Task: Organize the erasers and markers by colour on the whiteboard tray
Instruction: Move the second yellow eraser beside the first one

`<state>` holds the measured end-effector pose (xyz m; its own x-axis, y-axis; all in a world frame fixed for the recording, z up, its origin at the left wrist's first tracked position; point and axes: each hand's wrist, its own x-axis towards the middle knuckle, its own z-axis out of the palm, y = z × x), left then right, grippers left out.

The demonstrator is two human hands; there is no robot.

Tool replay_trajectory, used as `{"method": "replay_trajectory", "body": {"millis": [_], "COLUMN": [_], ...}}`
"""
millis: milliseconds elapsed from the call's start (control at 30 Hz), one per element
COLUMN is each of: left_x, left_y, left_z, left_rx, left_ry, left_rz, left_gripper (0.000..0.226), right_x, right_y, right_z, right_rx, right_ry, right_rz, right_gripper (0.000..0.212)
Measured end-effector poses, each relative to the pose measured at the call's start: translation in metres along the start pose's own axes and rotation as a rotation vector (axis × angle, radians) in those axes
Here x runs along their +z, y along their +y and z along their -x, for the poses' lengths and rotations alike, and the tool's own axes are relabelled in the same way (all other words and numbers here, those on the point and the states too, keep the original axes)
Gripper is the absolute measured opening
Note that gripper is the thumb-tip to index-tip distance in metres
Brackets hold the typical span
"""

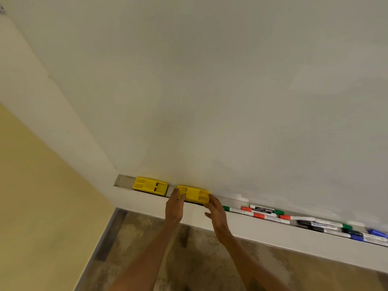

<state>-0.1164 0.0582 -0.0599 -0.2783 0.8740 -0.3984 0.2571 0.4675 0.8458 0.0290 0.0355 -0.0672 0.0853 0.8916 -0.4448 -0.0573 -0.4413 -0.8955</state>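
Two yellow erasers lie on the whiteboard tray (122, 181). One yellow eraser (149, 185) rests near the tray's left end. The second yellow eraser (194, 194) sits a little to its right, gripped at both ends: my left hand (174, 206) holds its left end and my right hand (216, 215) its right end. Further right along the tray lie mixed markers: a green-capped one (235, 210), red-capped ones (259, 215), black ones (315, 226) and blue ones (369, 236).
The white board (210, 91) rises directly behind the tray. A yellow wall (37, 196) stands at the left, and a brown patterned floor (130, 244) lies below the tray.
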Motion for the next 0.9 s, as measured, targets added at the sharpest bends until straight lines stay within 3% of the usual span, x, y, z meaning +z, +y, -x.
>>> {"method": "replay_trajectory", "body": {"millis": [200, 333, 500, 900], "left_x": [-0.013, -0.024, -0.033, -0.042], "left_y": [-0.011, -0.022, -0.036, -0.037], "left_z": [-0.016, -0.019, -0.024, -0.028], "left_rx": [-0.027, 0.188, 0.223, 0.163], "left_ry": [0.016, -0.060, -0.117, -0.139], "left_rz": [-0.082, -0.485, -0.709, -0.741], "left_gripper": [0.048, 0.057, 0.059, 0.062], "right_x": [0.016, 0.024, 0.038, 0.050], "right_y": [0.005, 0.002, 0.000, -0.007], "right_z": [-0.009, -0.012, -0.012, -0.010], "right_rx": [0.022, 0.014, 0.008, -0.056], "right_ry": [-0.016, -0.041, -0.058, -0.124], "right_rz": [0.004, 0.007, 0.012, 0.150], "right_gripper": [0.034, 0.032, 0.026, 0.026]}}
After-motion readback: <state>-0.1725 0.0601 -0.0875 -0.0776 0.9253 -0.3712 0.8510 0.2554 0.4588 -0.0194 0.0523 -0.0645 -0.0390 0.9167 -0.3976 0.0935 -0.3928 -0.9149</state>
